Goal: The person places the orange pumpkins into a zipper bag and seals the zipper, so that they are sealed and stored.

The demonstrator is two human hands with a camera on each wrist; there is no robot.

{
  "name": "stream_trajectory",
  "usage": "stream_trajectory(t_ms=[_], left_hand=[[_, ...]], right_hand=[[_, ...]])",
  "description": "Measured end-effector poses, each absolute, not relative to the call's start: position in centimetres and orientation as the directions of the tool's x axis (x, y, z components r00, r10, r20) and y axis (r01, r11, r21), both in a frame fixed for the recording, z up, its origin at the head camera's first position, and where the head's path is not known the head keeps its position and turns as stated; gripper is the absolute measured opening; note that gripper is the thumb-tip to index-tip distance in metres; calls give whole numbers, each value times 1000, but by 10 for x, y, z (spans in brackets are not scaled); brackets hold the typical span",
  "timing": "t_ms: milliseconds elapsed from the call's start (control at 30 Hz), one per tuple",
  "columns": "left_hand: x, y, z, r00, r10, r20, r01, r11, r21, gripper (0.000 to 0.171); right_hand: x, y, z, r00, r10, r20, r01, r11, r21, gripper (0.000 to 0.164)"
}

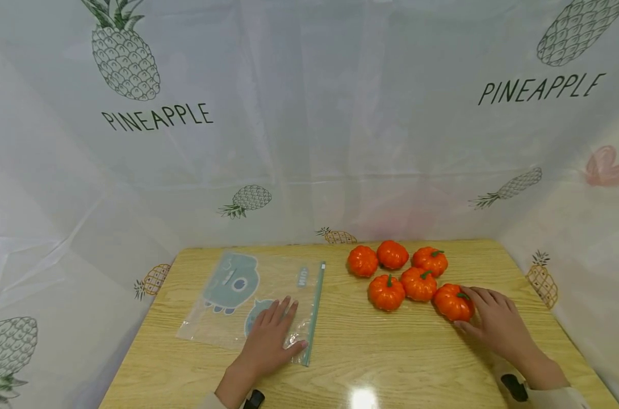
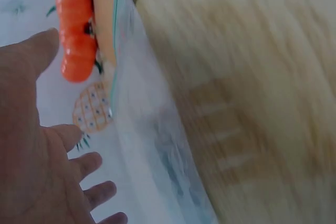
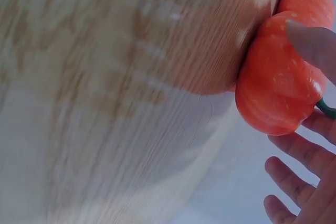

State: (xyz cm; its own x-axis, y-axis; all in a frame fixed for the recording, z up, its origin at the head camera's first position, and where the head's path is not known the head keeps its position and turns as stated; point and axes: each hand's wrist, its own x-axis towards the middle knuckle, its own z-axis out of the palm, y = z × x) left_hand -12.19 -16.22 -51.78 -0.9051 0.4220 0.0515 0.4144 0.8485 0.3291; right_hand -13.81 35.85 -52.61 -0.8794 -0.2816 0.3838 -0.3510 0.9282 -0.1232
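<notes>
At the right of the pale wood-grain table (image 1: 381,355), the right hand (image 1: 498,326) has its thumb and fingertips set on opposite sides of a glossy orange-red, ribbed toy pumpkin with a green stem (image 1: 453,304), lightly grasping it. That pumpkin is the nearest and rightmost of six; five more glossy orange-red pumpkins (image 1: 419,284) sit close together just to its left and beyond it, toward the far edge. It seems to rest on the tabletop, and whether it touches its neighbour cannot be told.

To the left, a flat clear plastic zip bag printed with blue-green cartoon monsters (image 1: 238,284) lies with its blue-green zip strip (image 1: 315,312) along the right side, facing the pumpkins. The left hand (image 1: 270,343) is over the near right part of the bag, fingers straight and spread, grasping nothing; whether its fingertips press on the plastic is unclear. Nor can it be told whether the zip is undone.

The step in hand looks to be securing a hold on the nearest pumpkin. The next move would seem to call for a firmer thumb-and-finger pinch around the smooth ribs, without nudging the pumpkin beside it
</notes>
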Motion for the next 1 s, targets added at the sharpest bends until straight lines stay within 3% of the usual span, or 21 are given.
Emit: stream_trajectory(t_ms=[567, 1000], left_hand=[[-117, -141, -540, -879, 471, 68, 475, 861, 181, 75], [-112, -121, -539, -883, 435, 175, 444, 896, 14, 70]], right_hand=[[-148, 358, -523, -856, -302, 420, -393, 908, -148, 79], [-147, 359, -526, -858, -294, 421, -394, 903, -171, 78]])
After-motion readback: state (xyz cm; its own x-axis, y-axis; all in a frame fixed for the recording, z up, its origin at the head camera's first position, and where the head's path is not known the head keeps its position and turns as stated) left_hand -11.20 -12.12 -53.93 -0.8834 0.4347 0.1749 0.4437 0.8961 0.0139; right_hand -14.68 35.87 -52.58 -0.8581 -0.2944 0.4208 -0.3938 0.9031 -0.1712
